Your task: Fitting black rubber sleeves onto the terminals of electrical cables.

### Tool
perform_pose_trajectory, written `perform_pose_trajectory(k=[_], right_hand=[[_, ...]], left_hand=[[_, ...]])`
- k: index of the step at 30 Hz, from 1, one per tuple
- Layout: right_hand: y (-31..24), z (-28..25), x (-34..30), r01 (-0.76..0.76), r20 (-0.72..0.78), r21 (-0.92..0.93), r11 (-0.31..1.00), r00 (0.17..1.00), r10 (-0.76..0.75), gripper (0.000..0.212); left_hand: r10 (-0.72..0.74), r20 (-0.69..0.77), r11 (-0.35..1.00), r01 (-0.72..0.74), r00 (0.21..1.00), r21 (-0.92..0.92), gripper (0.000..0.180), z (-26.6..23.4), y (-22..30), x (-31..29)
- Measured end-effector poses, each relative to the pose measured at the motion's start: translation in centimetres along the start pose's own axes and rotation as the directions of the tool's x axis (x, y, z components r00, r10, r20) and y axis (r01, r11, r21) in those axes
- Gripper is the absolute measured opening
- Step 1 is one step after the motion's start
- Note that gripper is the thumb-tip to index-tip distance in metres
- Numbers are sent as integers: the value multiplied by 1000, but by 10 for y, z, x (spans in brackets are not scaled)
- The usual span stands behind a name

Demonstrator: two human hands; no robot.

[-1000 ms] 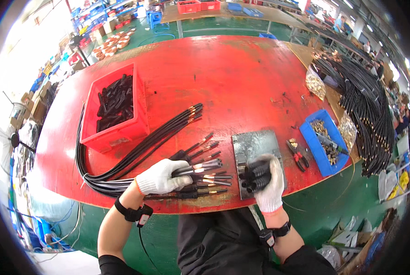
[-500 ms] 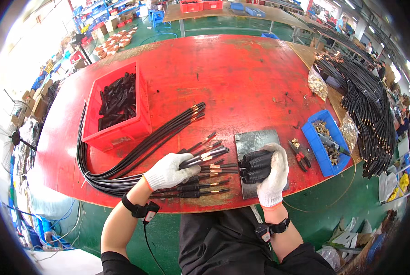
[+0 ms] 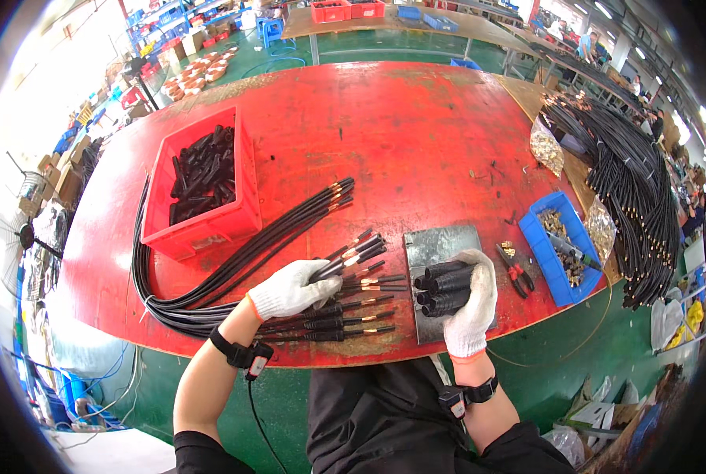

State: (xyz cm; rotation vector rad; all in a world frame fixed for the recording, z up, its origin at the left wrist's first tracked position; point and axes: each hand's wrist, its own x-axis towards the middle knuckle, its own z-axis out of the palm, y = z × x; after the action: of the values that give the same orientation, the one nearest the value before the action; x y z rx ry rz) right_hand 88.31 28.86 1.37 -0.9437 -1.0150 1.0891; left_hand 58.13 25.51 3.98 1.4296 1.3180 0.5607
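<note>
Red round table (image 3: 416, 134), green floor (image 3: 353, 47), shelving behind; gloved hands on cables (image 3: 234, 261)

The single head-worn fisheye view looked steeply down from close above the red table (image 3: 416, 126), facing forward across it, edges bending outward.

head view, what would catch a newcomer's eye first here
The big red table fills the view, with a red crate of black sleeves on its left. At the near edge the left hand holds a few black cables by their tips, while the right hand clutches a bundle of black sleeves over a grey plate. A blue bin of small parts sits at the right.
</note>
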Motion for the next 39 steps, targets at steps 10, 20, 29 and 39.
perform_pose_trajectory(k=[10,20,29,39], right_hand=[[11,-14,3,-5,-1,-22,1000,1000,5,38],[12,-18,2,-33,40,33,999,999,32,38],[13,-19,0,-40,54,59,997,998,37,38],[23,-44,4,-108,-30,7,994,994,108,37]], left_hand=[[1,26,998,0,1000,-56,30,-2,-3,3],[2,30,999,0,1000,-48,26,-3,3,-1],[92,-74,977,-76,993,199,25,0,-4,2],[251,-714,631,449,654,633,27,-21,-125,-24]])
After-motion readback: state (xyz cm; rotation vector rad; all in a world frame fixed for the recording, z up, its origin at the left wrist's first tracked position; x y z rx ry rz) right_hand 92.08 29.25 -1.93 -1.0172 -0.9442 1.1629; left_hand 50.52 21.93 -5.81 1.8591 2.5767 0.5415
